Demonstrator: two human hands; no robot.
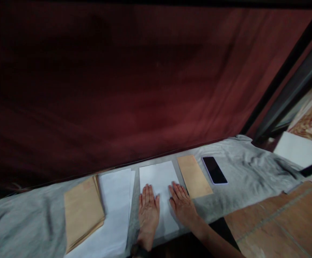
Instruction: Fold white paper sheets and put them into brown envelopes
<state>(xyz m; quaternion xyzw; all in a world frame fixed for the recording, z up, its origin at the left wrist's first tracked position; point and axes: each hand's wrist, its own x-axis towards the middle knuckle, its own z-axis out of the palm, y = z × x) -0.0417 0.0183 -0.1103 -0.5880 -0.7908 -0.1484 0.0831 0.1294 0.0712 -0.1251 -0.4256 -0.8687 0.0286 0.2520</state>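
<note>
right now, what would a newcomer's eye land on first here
Probably the dark red panel filling the upper view behind the cloth. Next, the two hands, left and right, lying flat on a white sheet near the middle. Then the phone, dark-screened, to the right of the single brown envelope.

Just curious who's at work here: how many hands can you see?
2. The left hand lies flat on the middle white sheet, toward its left edge; the right hand rests on that sheet's right side, near the lone brown envelope. No others show.
</note>
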